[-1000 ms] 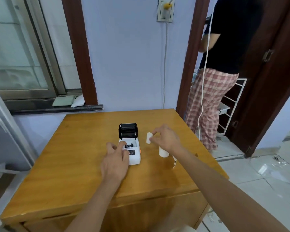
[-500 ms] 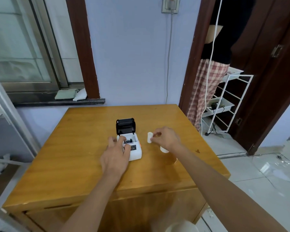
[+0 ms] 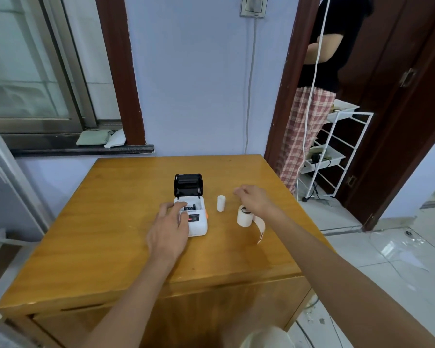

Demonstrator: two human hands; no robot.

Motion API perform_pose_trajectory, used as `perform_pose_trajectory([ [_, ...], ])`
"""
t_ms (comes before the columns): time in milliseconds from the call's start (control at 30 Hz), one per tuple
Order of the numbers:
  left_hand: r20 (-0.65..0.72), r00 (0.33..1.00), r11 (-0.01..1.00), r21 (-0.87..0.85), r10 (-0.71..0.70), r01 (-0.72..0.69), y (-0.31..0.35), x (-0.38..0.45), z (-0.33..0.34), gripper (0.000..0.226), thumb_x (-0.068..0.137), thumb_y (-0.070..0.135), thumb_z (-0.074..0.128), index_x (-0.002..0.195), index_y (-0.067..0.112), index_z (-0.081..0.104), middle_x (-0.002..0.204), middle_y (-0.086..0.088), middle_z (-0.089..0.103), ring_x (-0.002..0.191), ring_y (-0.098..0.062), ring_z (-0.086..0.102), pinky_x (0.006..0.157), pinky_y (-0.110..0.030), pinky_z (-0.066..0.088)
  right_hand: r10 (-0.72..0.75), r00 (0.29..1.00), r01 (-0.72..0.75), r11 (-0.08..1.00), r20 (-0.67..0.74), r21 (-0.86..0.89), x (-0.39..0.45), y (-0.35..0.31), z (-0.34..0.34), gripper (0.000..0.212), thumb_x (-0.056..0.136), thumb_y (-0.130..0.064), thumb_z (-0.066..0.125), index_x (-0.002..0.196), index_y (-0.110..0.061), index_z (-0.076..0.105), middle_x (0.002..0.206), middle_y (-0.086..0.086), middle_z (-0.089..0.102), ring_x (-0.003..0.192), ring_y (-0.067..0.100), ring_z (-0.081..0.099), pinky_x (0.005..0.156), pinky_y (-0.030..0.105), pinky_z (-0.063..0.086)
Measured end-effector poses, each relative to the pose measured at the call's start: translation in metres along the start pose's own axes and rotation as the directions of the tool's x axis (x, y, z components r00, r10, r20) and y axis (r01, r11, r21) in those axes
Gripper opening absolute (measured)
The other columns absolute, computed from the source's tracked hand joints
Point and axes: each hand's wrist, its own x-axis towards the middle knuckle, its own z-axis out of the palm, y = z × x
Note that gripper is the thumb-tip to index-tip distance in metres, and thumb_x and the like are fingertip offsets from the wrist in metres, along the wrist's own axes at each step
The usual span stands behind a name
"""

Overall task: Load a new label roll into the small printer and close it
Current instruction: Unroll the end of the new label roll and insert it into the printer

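Note:
A small white printer (image 3: 197,222) sits mid-table with its black lid (image 3: 187,184) flipped up and back. My left hand (image 3: 170,227) rests on the printer's left side, fingers over its open bay. A small white roll (image 3: 221,203) stands upright on the table just right of the printer, touched by nothing. A bigger white label roll (image 3: 244,217) with a loose tail curling toward me lies further right. My right hand (image 3: 255,198) hovers over that bigger roll with fingers loosely apart, holding nothing.
The wooden table (image 3: 111,222) has its right edge near a doorway where a person (image 3: 319,71) stands beside a white wire rack (image 3: 337,151). A white cable (image 3: 309,116) hangs there. A window sill (image 3: 81,149) lies behind the table's far left.
My right hand has let go of the small white roll, which now stands alone on the table, and has moved right above the bigger roll. The left hand stays on the printer.

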Motion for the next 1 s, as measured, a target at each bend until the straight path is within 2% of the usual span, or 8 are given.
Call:
perform_pose_trajectory([
  [133,-0.007,1.000,0.999,-0.046,0.019,-0.020,-0.002,0.001,0.001,0.041,0.102,0.037,0.037,0.135,0.038,0.061,0.145,0.008,0.050,0.123,-0.020,0.055,0.082,-0.039,0.056,0.020,0.979,0.028,0.972,0.201,-0.233,-0.016,0.002,-0.018,0.056,0.100,-0.066,0.048,0.130,-0.021,0.064,0.116,0.000,0.066,0.110,0.024,0.065,0.095,0.043,0.052],
  [300,-0.020,1.000,0.997,-0.068,0.020,-0.021,-0.005,0.000,0.001,0.041,0.101,0.040,0.040,0.135,0.037,0.062,0.144,0.007,0.051,0.124,-0.020,0.055,0.080,-0.037,0.056,0.022,0.988,0.067,0.837,0.155,-0.543,-0.027,0.008,-0.020,0.085,0.076,-0.081,0.066,0.141,-0.029,0.049,0.128,0.001,0.058,0.108,0.023,0.062,0.081,0.037,0.048],
  [500,-0.037,0.999,0.992,-0.121,0.022,-0.027,-0.007,-0.003,-0.002,0.042,0.101,0.044,0.045,0.141,0.037,0.055,0.140,0.005,0.049,0.118,-0.023,0.058,0.079,-0.037,0.054,-0.047,0.997,0.066,0.941,0.067,-0.332,-0.042,0.013,-0.011,0.032,0.076,-0.049,0.082,0.083,-0.033,0.056,0.087,-0.005,0.069,0.086,0.022,0.069,0.066,0.042,0.052],
  [600,-0.060,0.998,0.967,-0.251,0.021,-0.036,-0.010,-0.005,-0.005,0.040,0.099,0.043,0.049,0.138,0.037,0.056,0.136,0.003,0.047,0.099,-0.025,0.065,0.082,-0.042,0.057,-0.086,0.995,0.098,0.965,0.059,-0.242,-0.059,0.004,-0.010,0.030,0.077,-0.041,0.084,0.091,-0.027,0.061,0.090,0.000,0.070,0.086,0.025,0.070,0.067,0.044,0.054],
  [667,-0.142,0.987,0.908,-0.419,-0.075,0.009,-0.009,-0.008,-0.011,0.034,0.100,0.035,0.053,0.133,0.032,0.059,0.131,0.001,0.048,0.082,-0.027,0.065,0.085,-0.045,0.056,-0.134,0.989,0.144,0.970,0.061,-0.197,-0.070,-0.004,-0.008,0.033,0.079,-0.036,0.086,0.102,-0.020,0.066,0.096,0.004,0.072,0.088,0.027,0.070,0.070,0.044,0.055],
  [767,-0.262,0.943,0.805,-0.593,-0.206,0.011,-0.003,-0.027,-0.028,0.020,0.099,0.023,0.057,0.119,0.021,0.060,0.117,-0.001,0.059,0.081,-0.026,0.060,0.085,-0.049,0.053,-0.211,0.974,0.222,0.964,0.088,-0.145,-0.091,-0.020,-0.004,0.030,0.082,-0.030,0.086,0.104,-0.021,0.068,0.094,-0.001,0.072,0.086,0.021,0.069,0.069,0.040,0.055],
  [900,-0.072,0.986,0.726,-0.685,-0.149,0.059,0.026,-0.066,-0.050,0.020,0.098,0.031,0.061,0.115,0.022,0.053,0.095,0.003,0.065,0.084,-0.009,0.062,0.071,-0.028,0.048,-0.267,0.959,0.275,0.957,0.094,-0.094,-0.112,-0.043,0.009,0.039,0.083,-0.035,0.085,0.116,-0.023,0.069,0.100,-0.002,0.071,0.090,0.018,0.068,0.067,0.028,0.049],
  [1000,0.204,0.970,0.825,-0.519,-0.134,0.223,0.034,-0.063,-0.049,0.033,0.093,0.049,0.059,0.113,0.023,0.056,0.094,0.006,0.068,0.088,-0.014,0.067,0.069,-0.033,0.049,-0.273,0.961,0.276,0.951,0.045,-0.142,-0.115,-0.056,0.030,0.037,0.081,-0.036,0.083,0.113,-0.023,0.069,0.096,0.000,0.072,0.087,0.019,0.064,0.067,0.033,0.047],
])
